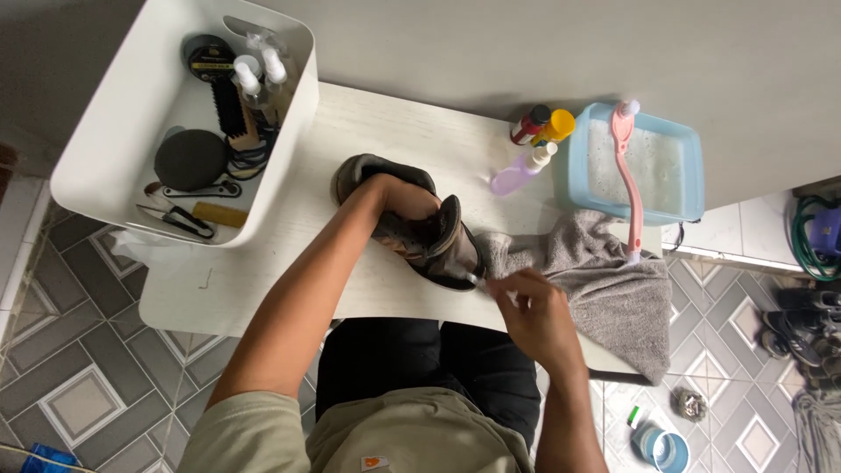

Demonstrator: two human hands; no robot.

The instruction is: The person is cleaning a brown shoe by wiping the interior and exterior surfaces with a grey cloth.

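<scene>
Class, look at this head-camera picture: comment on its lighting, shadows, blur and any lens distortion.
Head view: soft, even light, with only faint shadow under the white plastic caddy; the right hand is motion-blurred at its fingers, while the left hand on the dark brown shoe stays sharp; wide-angle distortion bends the white table edges; mild glare on the soapy light-blue basin.

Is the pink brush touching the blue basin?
Touching. The head view shows the pink brush lying across the blue basin, resting on its rims.

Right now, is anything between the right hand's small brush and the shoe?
Nothing visible. The right hand holds the small brush with its tip against the shoe, which the left hand steadies on the table.
</scene>
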